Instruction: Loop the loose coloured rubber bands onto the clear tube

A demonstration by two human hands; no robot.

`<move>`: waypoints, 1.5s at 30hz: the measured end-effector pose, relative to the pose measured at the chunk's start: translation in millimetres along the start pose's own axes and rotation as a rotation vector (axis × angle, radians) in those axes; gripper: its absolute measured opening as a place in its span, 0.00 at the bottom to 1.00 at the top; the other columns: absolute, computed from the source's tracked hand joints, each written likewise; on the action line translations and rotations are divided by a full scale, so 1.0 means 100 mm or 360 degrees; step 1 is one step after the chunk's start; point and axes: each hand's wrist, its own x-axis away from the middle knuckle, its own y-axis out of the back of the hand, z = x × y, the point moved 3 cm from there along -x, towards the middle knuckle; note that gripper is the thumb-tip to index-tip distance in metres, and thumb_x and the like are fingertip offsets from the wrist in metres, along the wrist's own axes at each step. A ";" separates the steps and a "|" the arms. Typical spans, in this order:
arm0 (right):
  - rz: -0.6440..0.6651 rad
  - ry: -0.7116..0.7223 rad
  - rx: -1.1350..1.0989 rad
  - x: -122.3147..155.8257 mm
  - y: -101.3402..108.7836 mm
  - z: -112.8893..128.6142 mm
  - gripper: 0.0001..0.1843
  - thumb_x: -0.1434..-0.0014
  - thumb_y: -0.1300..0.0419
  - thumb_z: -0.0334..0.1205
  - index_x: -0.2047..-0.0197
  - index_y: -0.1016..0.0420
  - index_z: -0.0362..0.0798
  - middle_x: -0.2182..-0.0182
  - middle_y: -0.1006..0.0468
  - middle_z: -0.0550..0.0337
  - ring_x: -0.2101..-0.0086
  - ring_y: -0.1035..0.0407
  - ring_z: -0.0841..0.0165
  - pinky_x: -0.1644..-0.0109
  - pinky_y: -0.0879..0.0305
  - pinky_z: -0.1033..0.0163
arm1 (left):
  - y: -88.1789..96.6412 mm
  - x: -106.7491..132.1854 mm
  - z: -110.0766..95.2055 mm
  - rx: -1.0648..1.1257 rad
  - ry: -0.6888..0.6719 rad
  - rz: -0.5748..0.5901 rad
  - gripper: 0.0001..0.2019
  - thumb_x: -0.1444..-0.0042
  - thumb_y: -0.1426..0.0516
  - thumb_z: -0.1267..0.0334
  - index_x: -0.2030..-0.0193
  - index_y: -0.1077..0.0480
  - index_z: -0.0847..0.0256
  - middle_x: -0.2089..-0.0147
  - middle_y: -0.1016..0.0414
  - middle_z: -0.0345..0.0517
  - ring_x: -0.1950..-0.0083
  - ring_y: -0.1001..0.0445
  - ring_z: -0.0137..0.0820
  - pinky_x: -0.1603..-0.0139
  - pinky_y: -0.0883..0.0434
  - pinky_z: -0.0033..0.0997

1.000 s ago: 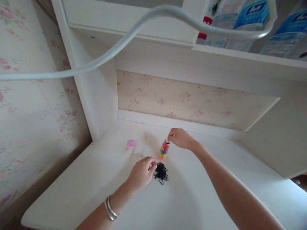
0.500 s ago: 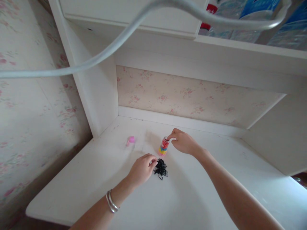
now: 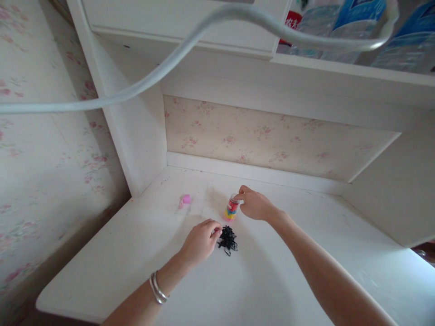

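Observation:
A small clear jar [image 3: 231,210] with bands of red, blue and yellow contents stands upright on the white desk. My right hand [image 3: 255,203] is at its mouth from the right, with the index finger stretched over the rim and the other fingers bent; I see nothing held there. Just in front of the jar lies a loose pile of black rubber bands [image 3: 228,239]. My left hand [image 3: 201,241], silver bangles on its wrist, is pinched closed at the pile's left edge. What sits between those fingertips is too small to make out.
A pink cap [image 3: 185,199] lies on the desk [image 3: 136,253] left of the jar. Overhead, a pale curved tube [image 3: 149,81] crosses the view. Water bottles [image 3: 356,27] stand on the upper shelf at right. White side panels and a back wall enclose the desk.
A black band showed at the jar's mouth by my right fingertip; now it does not show there. My right hand has shifted slightly left. My left hand stays at the pile.

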 end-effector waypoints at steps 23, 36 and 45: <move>-0.0631 -0.0410 -0.1072 0.67 -0.27 -0.32 0.16 0.53 0.50 0.33 0.66 0.22 0.51 0.69 0.30 0.61 0.74 0.38 0.72 0.68 0.41 0.66 | 0.02 -0.11 0.05 0.0230 0.0144 -0.0086 0.13 0.41 0.50 0.59 0.55 0.29 0.60 0.58 0.24 0.45 0.62 0.26 0.29 0.59 0.30 0.28; -0.0520 -0.0509 -0.1404 1.11 -1.08 -0.31 0.18 0.56 0.51 0.30 0.66 0.23 0.50 0.70 0.31 0.61 0.72 0.39 0.72 0.66 0.43 0.66 | 0.20 -1.02 -0.49 -0.0202 -0.0307 -0.0285 0.10 0.41 0.49 0.63 0.60 0.26 0.58 0.59 0.22 0.42 0.58 0.26 0.29 0.55 0.31 0.27; -0.0481 -0.0449 -0.1334 1.16 -1.11 -0.28 0.18 0.54 0.51 0.30 0.64 0.23 0.51 0.70 0.31 0.61 0.71 0.37 0.71 0.65 0.43 0.66 | 0.13 -1.10 -0.50 -0.0507 -0.0359 -0.0194 0.11 0.41 0.50 0.65 0.58 0.27 0.55 0.57 0.22 0.39 0.56 0.25 0.30 0.53 0.32 0.28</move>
